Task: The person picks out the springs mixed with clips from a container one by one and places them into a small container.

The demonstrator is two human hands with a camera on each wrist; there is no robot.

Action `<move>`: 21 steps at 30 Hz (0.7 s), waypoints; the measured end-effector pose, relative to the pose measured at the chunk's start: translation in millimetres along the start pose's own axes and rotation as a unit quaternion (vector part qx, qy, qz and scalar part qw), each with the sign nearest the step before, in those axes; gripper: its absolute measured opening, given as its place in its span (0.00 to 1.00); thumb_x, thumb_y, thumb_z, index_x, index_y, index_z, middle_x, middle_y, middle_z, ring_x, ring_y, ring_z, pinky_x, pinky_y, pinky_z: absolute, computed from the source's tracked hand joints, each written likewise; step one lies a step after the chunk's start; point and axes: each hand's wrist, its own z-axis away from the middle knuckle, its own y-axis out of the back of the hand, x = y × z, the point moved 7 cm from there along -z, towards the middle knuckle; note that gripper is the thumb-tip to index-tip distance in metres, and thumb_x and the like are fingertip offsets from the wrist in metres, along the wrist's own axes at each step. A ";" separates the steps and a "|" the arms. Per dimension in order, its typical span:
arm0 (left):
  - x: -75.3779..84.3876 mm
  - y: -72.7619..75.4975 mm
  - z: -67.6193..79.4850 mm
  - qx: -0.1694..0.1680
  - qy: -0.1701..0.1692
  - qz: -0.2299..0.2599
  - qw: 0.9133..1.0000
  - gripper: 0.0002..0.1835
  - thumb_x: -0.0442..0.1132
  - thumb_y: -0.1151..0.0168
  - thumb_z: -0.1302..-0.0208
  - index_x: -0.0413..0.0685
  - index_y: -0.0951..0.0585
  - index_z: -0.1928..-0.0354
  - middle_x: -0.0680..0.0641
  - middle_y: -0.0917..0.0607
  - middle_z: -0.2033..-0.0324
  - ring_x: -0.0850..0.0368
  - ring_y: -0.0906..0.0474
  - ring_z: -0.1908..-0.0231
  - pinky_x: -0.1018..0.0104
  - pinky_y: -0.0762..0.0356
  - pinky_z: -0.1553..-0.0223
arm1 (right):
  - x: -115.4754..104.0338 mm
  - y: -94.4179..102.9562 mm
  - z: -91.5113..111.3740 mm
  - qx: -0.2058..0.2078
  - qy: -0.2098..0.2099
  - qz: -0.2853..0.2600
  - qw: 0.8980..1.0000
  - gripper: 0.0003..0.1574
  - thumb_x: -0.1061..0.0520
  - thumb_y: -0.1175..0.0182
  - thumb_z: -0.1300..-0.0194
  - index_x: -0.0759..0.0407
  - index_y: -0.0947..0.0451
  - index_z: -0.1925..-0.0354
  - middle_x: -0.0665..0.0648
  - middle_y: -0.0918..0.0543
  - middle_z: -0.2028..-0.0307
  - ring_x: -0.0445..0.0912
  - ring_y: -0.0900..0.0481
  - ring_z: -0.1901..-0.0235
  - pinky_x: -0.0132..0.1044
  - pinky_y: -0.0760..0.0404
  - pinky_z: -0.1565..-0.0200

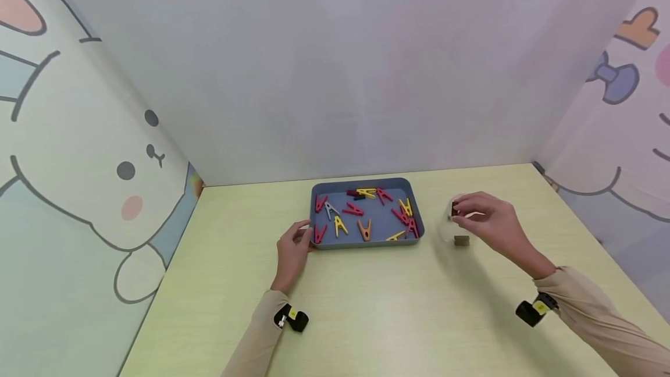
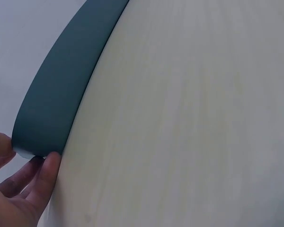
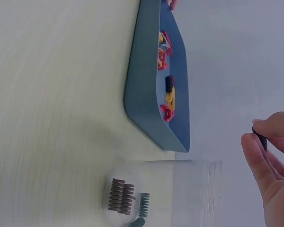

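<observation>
My right hand [image 1: 489, 220] pinches a small dark coil spring [image 3: 260, 138] between thumb and fingertips, above a clear plastic container [image 3: 194, 189]. Inside that container lie brown coil springs [image 3: 121, 196] and a dark green one [image 3: 144, 205]. My left hand [image 1: 293, 252] holds the near left corner of a blue-grey tray [image 1: 381, 214], its thumb and fingers on the corner. Several plastic clothespins are scattered in the tray, among them a yellow one [image 1: 340, 226], an orange one [image 1: 364, 230], a grey one [image 1: 331, 209] and red ones [image 1: 353, 209].
A dark piece [image 1: 359, 197] lies among the clothespins at the tray's back. The pale wooden table [image 1: 366, 307] ends at a grey-white wall [image 1: 356, 103], with cartoon-printed panels [image 1: 78, 162] at the sides. Black cameras [image 1: 531, 312] are strapped to both wrists.
</observation>
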 end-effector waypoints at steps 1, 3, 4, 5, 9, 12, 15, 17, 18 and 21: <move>0.2 0.1 0.0 0.000 0.000 0.000 1.000 0.15 0.37 0.41 0.33 0.42 0.21 0.47 0.38 0.16 0.61 0.47 0.17 0.66 0.64 0.16 0.72 | -0.3 1.3 0.5 0.001 -0.002 0.004 1.000 0.12 0.74 0.34 0.49 0.69 0.18 0.63 0.68 0.20 0.58 0.41 0.19 0.66 0.23 0.19 0.64; 1.1 0.2 0.5 0.001 -0.002 0.002 1.000 0.15 0.36 0.41 0.33 0.41 0.21 0.47 0.38 0.17 0.61 0.46 0.18 0.66 0.63 0.16 0.71 | 8.5 3.1 1.6 0.005 -0.007 0.013 1.000 0.12 0.73 0.33 0.48 0.69 0.18 0.62 0.66 0.20 0.57 0.39 0.19 0.66 0.21 0.20 0.64; 1.7 0.3 0.8 0.002 -0.003 0.002 1.000 0.15 0.36 0.41 0.33 0.41 0.21 0.47 0.38 0.17 0.61 0.46 0.18 0.65 0.62 0.16 0.71 | 14.8 4.2 2.2 0.007 -0.010 0.018 1.000 0.12 0.71 0.33 0.47 0.67 0.17 0.62 0.64 0.20 0.57 0.38 0.19 0.66 0.21 0.20 0.64; 2.1 0.4 1.2 0.002 -0.004 0.001 1.000 0.14 0.36 0.41 0.33 0.41 0.21 0.47 0.38 0.17 0.61 0.46 0.18 0.65 0.62 0.16 0.71 | 20.9 4.9 2.8 0.009 -0.012 0.021 1.000 0.12 0.70 0.33 0.47 0.66 0.17 0.61 0.63 0.20 0.57 0.37 0.19 0.65 0.20 0.21 0.64; 1.9 0.8 2.1 0.003 -0.003 -0.002 1.000 0.15 0.36 0.41 0.33 0.43 0.20 0.47 0.38 0.17 0.61 0.46 0.18 0.65 0.60 0.16 0.70 | 41.2 7.4 4.2 0.015 -0.016 0.034 0.999 0.12 0.66 0.31 0.47 0.61 0.16 0.61 0.59 0.19 0.57 0.33 0.20 0.65 0.18 0.22 0.64; 1.6 1.0 2.2 0.000 0.004 -0.002 1.000 0.15 0.37 0.42 0.33 0.43 0.21 0.46 0.37 0.17 0.60 0.45 0.18 0.63 0.58 0.16 0.69 | 41.9 9.1 4.0 0.017 -0.016 0.036 0.999 0.12 0.66 0.31 0.47 0.62 0.16 0.61 0.60 0.19 0.57 0.32 0.21 0.65 0.18 0.22 0.64; 5.5 1.0 3.2 -0.006 0.008 0.007 1.000 0.15 0.36 0.42 0.33 0.40 0.21 0.46 0.34 0.18 0.59 0.41 0.19 0.62 0.53 0.16 0.66 | 43.9 10.1 4.1 0.015 -0.020 0.036 0.999 0.12 0.65 0.31 0.46 0.64 0.16 0.61 0.60 0.19 0.57 0.31 0.21 0.65 0.18 0.22 0.64; 13.5 1.1 5.6 -0.011 0.007 0.010 1.000 0.15 0.34 0.43 0.33 0.37 0.22 0.46 0.31 0.19 0.58 0.37 0.19 0.61 0.48 0.17 0.65 | 45.4 10.7 4.3 0.014 -0.024 0.037 0.999 0.11 0.65 0.31 0.46 0.64 0.16 0.61 0.61 0.19 0.58 0.31 0.21 0.65 0.18 0.22 0.64; 18.1 1.1 7.1 -0.014 0.007 0.012 1.000 0.15 0.33 0.43 0.33 0.36 0.23 0.45 0.30 0.19 0.58 0.36 0.20 0.61 0.47 0.17 0.65 | 45.7 11.1 4.5 0.014 -0.027 0.037 0.999 0.11 0.65 0.32 0.45 0.65 0.16 0.61 0.60 0.19 0.58 0.31 0.21 0.65 0.18 0.22 0.64; 32.2 1.5 12.6 -0.017 0.005 0.010 1.000 0.15 0.31 0.44 0.33 0.34 0.23 0.46 0.29 0.20 0.58 0.35 0.20 0.61 0.46 0.18 0.64 | 48.0 12.1 4.7 0.012 -0.030 0.038 0.999 0.11 0.65 0.32 0.44 0.66 0.16 0.61 0.61 0.19 0.58 0.31 0.21 0.65 0.18 0.22 0.64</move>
